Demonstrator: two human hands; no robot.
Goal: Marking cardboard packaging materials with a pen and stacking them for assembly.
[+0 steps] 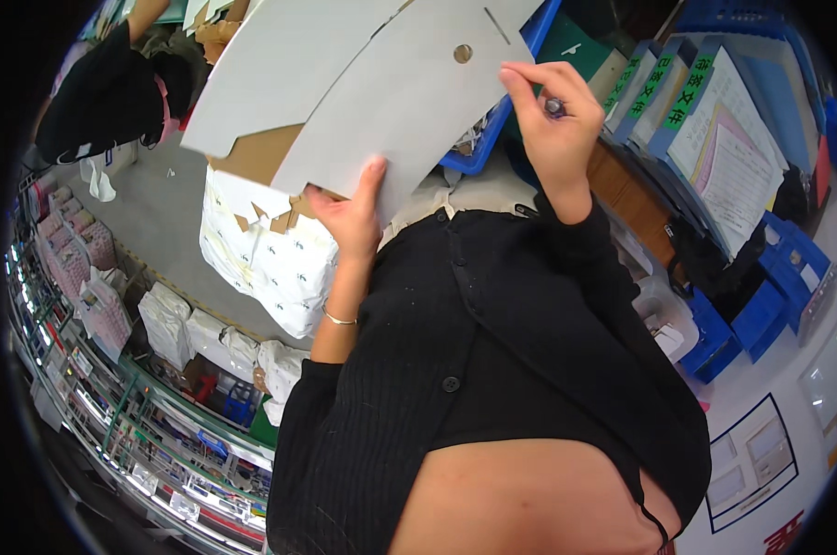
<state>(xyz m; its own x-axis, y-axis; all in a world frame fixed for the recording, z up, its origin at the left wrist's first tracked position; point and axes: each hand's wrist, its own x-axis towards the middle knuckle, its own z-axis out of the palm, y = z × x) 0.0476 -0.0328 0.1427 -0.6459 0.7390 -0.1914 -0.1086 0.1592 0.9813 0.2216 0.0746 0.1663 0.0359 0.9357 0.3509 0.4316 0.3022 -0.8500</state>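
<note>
Flanking the blue tray [467, 165] are binders [652, 88], right, and a printed bag [275, 264], left — partly hiding it, white, holed cardboard [409, 102], gripped by the left hand [349, 208] — the right hand [559, 125] curled round a pen-like thing [554, 107].

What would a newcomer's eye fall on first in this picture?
A large white-and-brown flat cardboard piece dominates the top centre, the bare left hand gripping its lower edge and the bare right hand, holding a small dark-ended cylinder, at its right edge. Below, a black ribbed buttoned cardigan fills the middle. At upper right, blue document holders with bright green labels form a row.
</note>
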